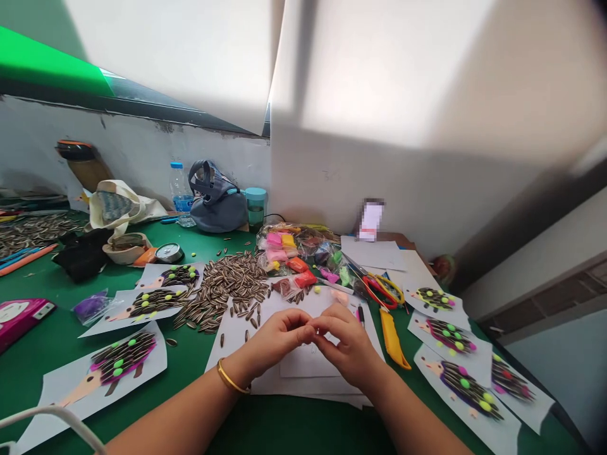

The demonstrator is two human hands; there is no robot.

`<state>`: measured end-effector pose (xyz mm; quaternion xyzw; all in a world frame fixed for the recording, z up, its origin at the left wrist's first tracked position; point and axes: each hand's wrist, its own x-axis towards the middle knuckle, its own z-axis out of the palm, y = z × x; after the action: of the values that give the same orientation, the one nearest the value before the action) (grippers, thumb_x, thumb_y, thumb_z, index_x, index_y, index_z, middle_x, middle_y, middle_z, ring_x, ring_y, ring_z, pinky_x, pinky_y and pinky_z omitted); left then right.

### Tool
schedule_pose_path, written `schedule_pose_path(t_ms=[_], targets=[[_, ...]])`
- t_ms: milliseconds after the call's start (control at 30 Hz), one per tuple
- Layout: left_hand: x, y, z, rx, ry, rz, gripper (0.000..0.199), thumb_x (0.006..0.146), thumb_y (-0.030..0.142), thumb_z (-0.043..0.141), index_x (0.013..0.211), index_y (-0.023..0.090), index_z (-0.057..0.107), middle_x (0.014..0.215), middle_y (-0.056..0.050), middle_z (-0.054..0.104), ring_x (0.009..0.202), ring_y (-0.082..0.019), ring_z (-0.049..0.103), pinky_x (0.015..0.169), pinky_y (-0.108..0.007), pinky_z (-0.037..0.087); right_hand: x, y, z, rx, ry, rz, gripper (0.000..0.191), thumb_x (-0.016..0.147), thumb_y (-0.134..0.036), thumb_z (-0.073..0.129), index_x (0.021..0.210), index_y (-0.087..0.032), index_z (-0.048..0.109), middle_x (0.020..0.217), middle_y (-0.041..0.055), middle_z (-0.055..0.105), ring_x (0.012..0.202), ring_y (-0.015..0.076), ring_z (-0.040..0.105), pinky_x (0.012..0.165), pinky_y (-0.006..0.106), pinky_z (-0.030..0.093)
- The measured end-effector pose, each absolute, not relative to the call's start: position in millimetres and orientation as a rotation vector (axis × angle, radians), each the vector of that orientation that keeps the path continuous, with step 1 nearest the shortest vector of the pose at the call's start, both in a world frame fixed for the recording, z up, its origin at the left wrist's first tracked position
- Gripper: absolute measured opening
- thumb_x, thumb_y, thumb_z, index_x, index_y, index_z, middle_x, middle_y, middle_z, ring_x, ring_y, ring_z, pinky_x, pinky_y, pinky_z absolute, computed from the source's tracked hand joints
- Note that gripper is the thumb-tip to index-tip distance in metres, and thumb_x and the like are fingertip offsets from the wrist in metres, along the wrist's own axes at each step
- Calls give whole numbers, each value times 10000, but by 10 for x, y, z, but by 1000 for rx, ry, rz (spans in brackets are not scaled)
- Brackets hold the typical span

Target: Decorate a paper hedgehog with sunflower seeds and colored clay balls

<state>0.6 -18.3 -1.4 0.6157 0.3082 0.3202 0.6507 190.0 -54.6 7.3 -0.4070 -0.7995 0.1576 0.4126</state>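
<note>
My left hand (282, 335) and my right hand (345, 346) meet above white paper sheets (265, 384) at the middle of the table. The thumb and fingertips of each are pinched together and touch the other hand's. Whatever lies between the fingertips is hidden or too small to name. Just beyond the hands sits a lump of pale pink clay (339, 297), with a black pen (361, 316) to the right. Loose striped sunflower seeds (237, 281) are heaped to the left, some scattered on the paper.
Hedgehog pictures made with seeds and clay dots lie at left (121, 363) and right (467, 385). A yellow cutter (391, 338) and scissors (379, 291) rest right of the paper. Bagged coloured clay (284, 249), a blue-grey bag (220, 205) and a phone (371, 220) stand behind.
</note>
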Motion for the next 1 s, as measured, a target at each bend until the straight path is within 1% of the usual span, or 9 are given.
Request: schedule_pose_path(t_ms=[167,267,333,400,533,600,700,833,1000], targets=[[-3,-169,-7,1367,678,706,270,729,379,775,872,163,699,864,-28,657,823,-159,569,753,-264,434,1882,-538,16,-985,-2017,360,186,870,-188,612,1024,-269,679,848,30,626,815,184,581,736,339,476],[-18,-153,22,1353,696,710,228,769,377,738,853,167,714,844,-26,670,804,-154,574,759,-266,435,1880,-539,32,-981,-2039,389,312,851,-187,643,1147,-285,653,875,28,624,838,186,578,767,348,475],[-26,-146,48,1371,702,693,227,797,380,707,877,169,733,869,-38,687,820,-164,584,777,-276,441,1886,-538,52,-998,-2052,419,355,870,-199,633,1211,-298,631,893,30,624,856,186,576,781,350,473],[-27,-144,66,1400,719,676,241,805,387,694,890,167,746,881,-47,695,831,-173,586,783,-282,443,1895,-529,63,-1009,-2041,434,307,903,-218,607,1196,-301,646,899,35,625,856,182,576,774,344,472],[-13,-142,54,1417,771,659,257,791,407,704,860,164,748,834,-35,687,784,-157,568,743,-265,430,1913,-498,35,-1003,-1980,416,143,893,-259,644,1021,-254,709,874,41,626,828,178,577,748,334,470],[-9,-139,36,1409,777,660,261,776,411,721,855,163,745,839,-30,687,785,-152,566,737,-257,424,1915,-488,12,-1005,-1964,397,102,877,-256,664,966,-236,712,859,41,625,821,179,575,750,336,466],[-16,-131,22,1396,787,670,264,760,410,734,817,153,735,817,-26,679,779,-149,562,729,-251,419,1910,-486,-5,-1012,-1974,390,103,873,-250,668,966,-237,711,857,38,622,816,177,570,756,338,462],[-30,-125,35,1398,835,681,249,754,394,735,794,148,729,788,-23,673,764,-150,557,719,-252,413,1908,-490,10,-1008,-1989,452,183,870,-267,679,1051,-253,700,885,39,621,839,179,574,767,335,463],[-22,-125,42,1437,830,682,257,772,407,721,822,156,738,782,-17,668,743,-139,545,702,-246,408,1914,-492,16,-1008,-1929,435,109,897,-262,643,985,-252,707,860,36,625,831,178,572,753,330,456]])
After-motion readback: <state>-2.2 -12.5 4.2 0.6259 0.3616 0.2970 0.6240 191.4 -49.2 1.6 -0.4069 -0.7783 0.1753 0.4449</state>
